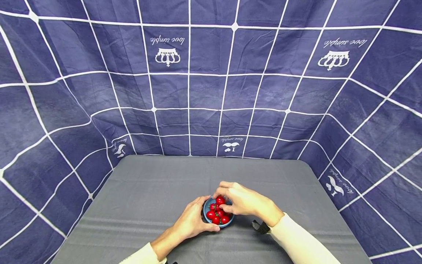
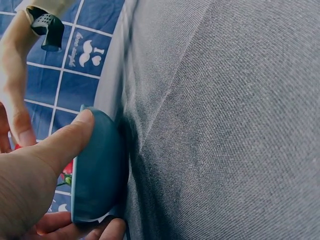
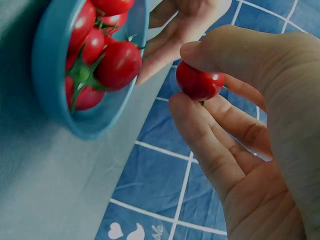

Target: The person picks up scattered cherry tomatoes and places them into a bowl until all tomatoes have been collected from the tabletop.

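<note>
A round blue bowl (image 1: 232,221) full of red cherry tomatoes (image 1: 215,220) with green stems stands on the grey cloth. My left hand (image 1: 192,221) grips the bowl's left side; in the left wrist view the thumb lies on the outer wall near the rim and the other fingers are around the far edge. Above the bowl, my right hand (image 1: 244,200) pinches one cherry tomato (image 3: 199,82) between thumb and fingertips. That tomato is apart from those in the bowl in the right wrist view. Its underside shows a bit of green stem.
A grey cloth (image 1: 158,190) covers the tabletop, with slight creases. Blue curtains with white grid lines (image 1: 204,91) hang behind it and at both sides. A black strap (image 1: 261,227) is around the right wrist.
</note>
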A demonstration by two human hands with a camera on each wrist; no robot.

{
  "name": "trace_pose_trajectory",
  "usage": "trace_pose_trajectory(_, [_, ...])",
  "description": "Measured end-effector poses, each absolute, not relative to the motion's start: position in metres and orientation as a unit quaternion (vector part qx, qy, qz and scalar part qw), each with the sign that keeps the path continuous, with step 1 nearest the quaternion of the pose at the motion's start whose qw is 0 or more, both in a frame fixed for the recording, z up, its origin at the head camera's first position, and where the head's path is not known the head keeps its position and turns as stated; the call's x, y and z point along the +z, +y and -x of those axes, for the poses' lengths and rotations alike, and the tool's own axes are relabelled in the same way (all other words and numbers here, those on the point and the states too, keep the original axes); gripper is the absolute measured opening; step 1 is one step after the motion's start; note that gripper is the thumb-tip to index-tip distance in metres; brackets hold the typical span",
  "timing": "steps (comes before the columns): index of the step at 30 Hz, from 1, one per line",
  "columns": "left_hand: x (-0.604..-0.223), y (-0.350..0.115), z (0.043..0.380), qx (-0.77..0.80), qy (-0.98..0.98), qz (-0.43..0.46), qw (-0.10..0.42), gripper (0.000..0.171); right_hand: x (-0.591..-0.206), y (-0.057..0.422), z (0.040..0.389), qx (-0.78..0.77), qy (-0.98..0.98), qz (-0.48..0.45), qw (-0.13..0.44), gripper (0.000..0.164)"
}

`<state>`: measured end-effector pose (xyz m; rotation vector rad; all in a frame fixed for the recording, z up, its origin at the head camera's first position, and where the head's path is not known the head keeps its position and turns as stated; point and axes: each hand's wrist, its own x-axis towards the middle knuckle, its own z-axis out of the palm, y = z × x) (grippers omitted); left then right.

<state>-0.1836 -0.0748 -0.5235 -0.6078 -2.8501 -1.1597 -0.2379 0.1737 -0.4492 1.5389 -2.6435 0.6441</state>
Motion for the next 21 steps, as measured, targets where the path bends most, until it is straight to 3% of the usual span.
trace_pose_trajectory(21, [-0.523, -0.075, 0.183, -0.367, -0.908, 0.2, 0.024, 0.1, -0.452, 0.156, 0.238, 0.178, -0.839, -0.513, 0.033, 0.034])
